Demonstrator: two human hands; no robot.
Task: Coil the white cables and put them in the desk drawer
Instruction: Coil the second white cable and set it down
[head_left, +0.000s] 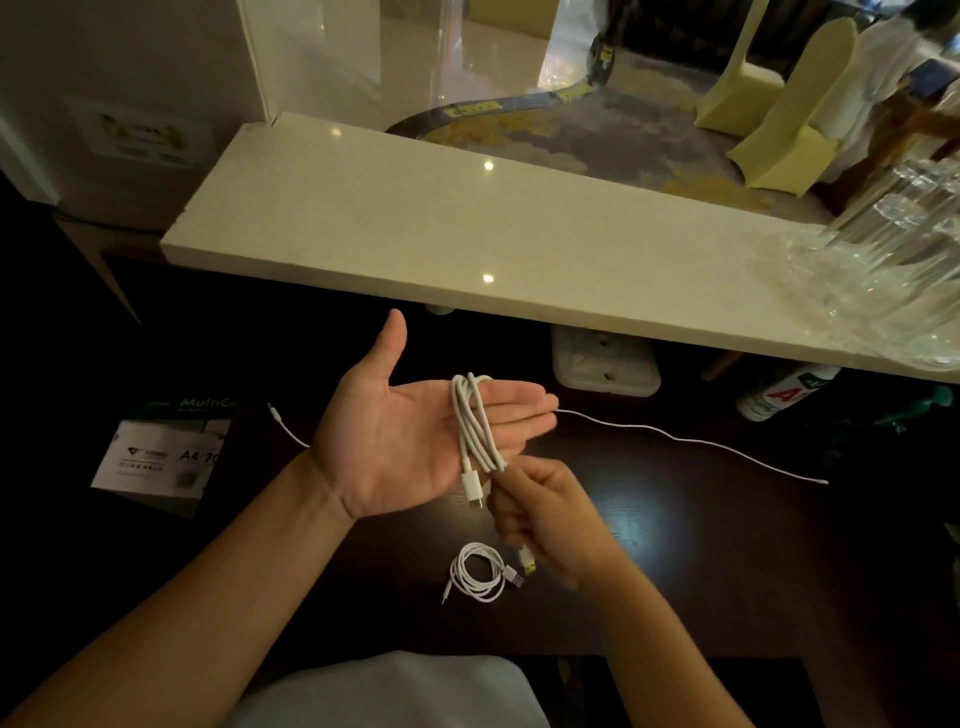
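Your desk (701, 545), dark and faintly wood-grained, runs beneath a long ledge (467, 228) of glossy pale stone, where clear ribbed glassware (883, 260) crowds the right end. A wrapped ream of A4 paper (156, 457) lies flat at the desk's left.

Your left hand (410, 441) hovers palm up over the middle of the desk, fingers straight and pressed together, thumb raised apart. A smooth white cable (472, 426) is looped in several long turns round those fingers, one plug hanging past the edge of the palm. Your right hand (545, 514), blurred, sits just below, fingers curled and pinching a strand of the same cable; a yellow-tipped plug shows at its underside.

A thinner loose cable (675, 439) trails in a wavy line across the desk behind both hands. Nearest you, a coiled cable (480, 571) lies in a neat round ring on the desk, apart from both hands.
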